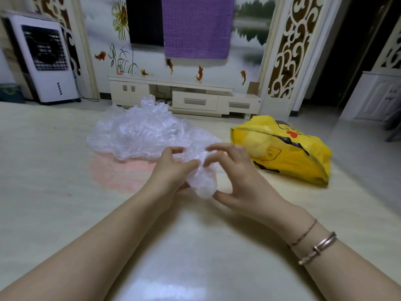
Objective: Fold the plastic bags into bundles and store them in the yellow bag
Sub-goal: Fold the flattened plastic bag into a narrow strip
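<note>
1. Head view: both my forearms reach forward from the bottom corners and meet over the pale floor (54, 192) at frame centre.
2. My left hand (171, 170) sits palm toward the middle, wrist angled inward. Fingers curled, thumb and forefinger pinching the left side of a crumpled clear plastic bag (200, 177).
3. That bag is a scrunched wad held upright between both hands, above the floor; I cannot tell whether its lower end touches the floor.
4. My right hand (236, 170) arches over the bag from the right. Fingers (219, 148) bent and slightly spread, tips on the top of the wad; thumb stretched low, touching the bag's lower right edge. So it grips the bag loosely, with a gap between palm and plastic.
5. Right wrist carries a thin cord bracelet (303, 233) and a metal bangle (319, 246).
6. Behind my left hand: a loose pile of clear plastic bags (138, 131) spread on the floor, reaching right up behind the held wad. A pink patch (117, 172) shows on the floor in front of it.
7. Right of my hands: the yellow bag (290, 153) lies on its side on the floor, mouth toward the pile, something pale yellow inside. Near my right hand, not touching.
8. Far back: white air cooler (45, 59) at left, low white TV cabinet (186, 96) centre, purple cloth (197, 27) hanging above it.
</note>
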Tool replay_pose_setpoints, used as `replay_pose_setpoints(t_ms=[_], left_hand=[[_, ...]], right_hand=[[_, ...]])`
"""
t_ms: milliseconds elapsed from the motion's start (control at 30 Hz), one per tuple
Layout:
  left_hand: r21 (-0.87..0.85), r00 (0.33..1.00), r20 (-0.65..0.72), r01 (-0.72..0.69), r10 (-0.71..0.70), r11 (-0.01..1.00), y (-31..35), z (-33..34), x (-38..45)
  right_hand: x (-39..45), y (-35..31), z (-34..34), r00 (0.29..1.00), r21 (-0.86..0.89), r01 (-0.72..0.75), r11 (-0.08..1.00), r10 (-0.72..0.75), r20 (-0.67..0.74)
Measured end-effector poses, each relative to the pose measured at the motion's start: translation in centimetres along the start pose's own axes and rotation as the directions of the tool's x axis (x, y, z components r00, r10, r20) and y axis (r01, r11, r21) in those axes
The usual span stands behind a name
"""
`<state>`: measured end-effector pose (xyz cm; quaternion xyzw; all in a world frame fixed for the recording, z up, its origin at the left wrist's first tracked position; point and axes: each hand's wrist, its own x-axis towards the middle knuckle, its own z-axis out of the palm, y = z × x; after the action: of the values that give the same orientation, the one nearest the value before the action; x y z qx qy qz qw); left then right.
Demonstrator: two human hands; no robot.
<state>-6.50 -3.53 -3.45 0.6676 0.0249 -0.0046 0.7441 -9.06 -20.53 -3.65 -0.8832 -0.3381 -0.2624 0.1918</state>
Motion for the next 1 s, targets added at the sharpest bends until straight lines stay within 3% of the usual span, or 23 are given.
replay_pose_setpoints(t_ms=[100,233,333,400,500,600,667,800,867,1000], left_hand=[[0.101,1.000,0.014,-0.001,0.000,0.995,-0.5,-0.1,0.3],[0.250,0.997,-0.028,-0.063,0.072,0.966,-0.5,-0.8,0.3],[0.521,0.976,-0.008,-0.183,0.219,0.834,-0.7,-1.4,0.2],[0.606,0.947,0.050,-0.282,0.318,0.744,-0.4,-1.4,-0.2],[0.481,0.941,0.167,-0.339,0.295,0.809,0.5,-0.8,-0.8],[0.467,0.951,0.289,-0.243,0.113,0.850,1.2,-0.5,-1.2],[0.488,0.954,0.291,-0.216,0.076,0.846,1.1,-0.7,-1.1],[0.391,0.935,0.209,-0.349,0.287,0.851,1.5,-0.7,-1.4],[0.306,0.921,0.227,-0.376,0.316,0.875,2.0,-0.5,-1.7],[0.486,0.954,0.284,-0.231,0.097,0.843,1.7,-0.1,-1.9]], right_hand=[[0.2,-0.3,-0.1,0.998,0.093,0.039,0.995,-0.043,0.041],[-0.5,0.1,-1.5,0.978,0.266,-0.178,0.947,0.141,0.153],[-0.7,0.3,-2.0,0.937,0.307,-0.292,0.906,0.207,0.282],[-0.7,0.4,-1.9,0.913,0.310,-0.323,0.894,0.208,0.351],[-0.7,0.6,-1.7,0.892,0.320,-0.363,0.875,0.227,0.391],[-0.6,0.7,-1.7,0.884,0.345,-0.408,0.845,0.270,0.382],[-0.5,0.9,-1.7,0.871,0.364,-0.441,0.820,0.294,0.393],[-0.5,1.2,-1.6,0.844,0.400,-0.501,0.767,0.331,0.422],[-0.4,1.2,-1.4,0.836,0.418,-0.524,0.742,0.354,0.419],[-0.2,1.3,-1.2,0.800,0.478,-0.597,0.645,0.435,0.412]])
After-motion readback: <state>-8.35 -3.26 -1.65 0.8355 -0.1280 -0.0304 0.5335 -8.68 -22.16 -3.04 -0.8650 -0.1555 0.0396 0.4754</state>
